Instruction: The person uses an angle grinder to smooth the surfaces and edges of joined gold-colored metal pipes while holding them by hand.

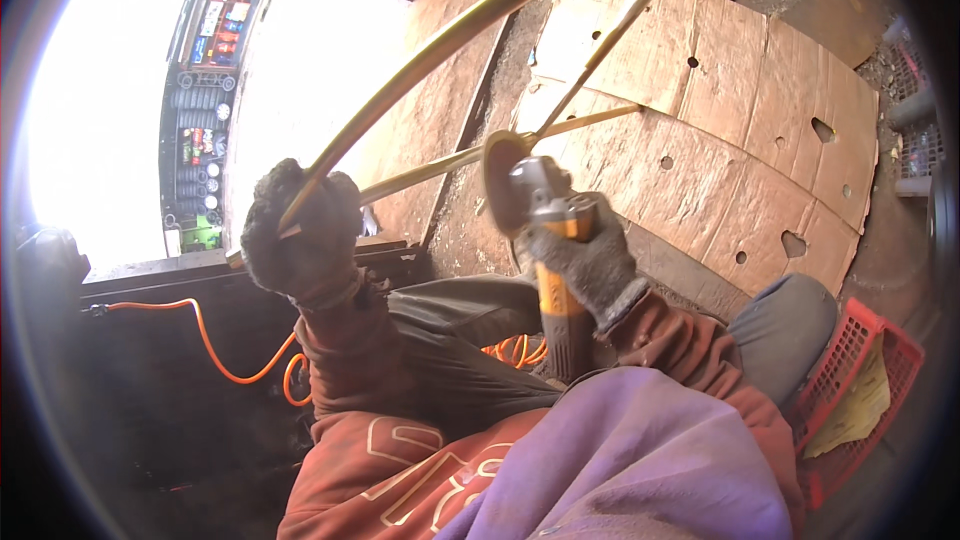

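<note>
My left hand [303, 232], in a dark, worn work glove, is closed around the lower end of a curved brass-coloured metal tube [430, 52]. A straight tube [415, 178] runs from beside that hand toward the right, and a paler rod [612, 35] meets it at an angle. In my right hand [595, 255], also gloved, is a yellow and black angle grinder [558, 292], held upright. Its round brown disc [503, 183] faces the straight tube near the place where the rod meets it. Whether disc and metal touch, I cannot tell.
Flattened cardboard [700, 110] with holes covers the floor ahead. An orange cable [200, 340] crosses a dark surface at left and coils by my legs. A red plastic crate [860, 390] stands at lower right. Mesh crates [915, 155] sit at far right.
</note>
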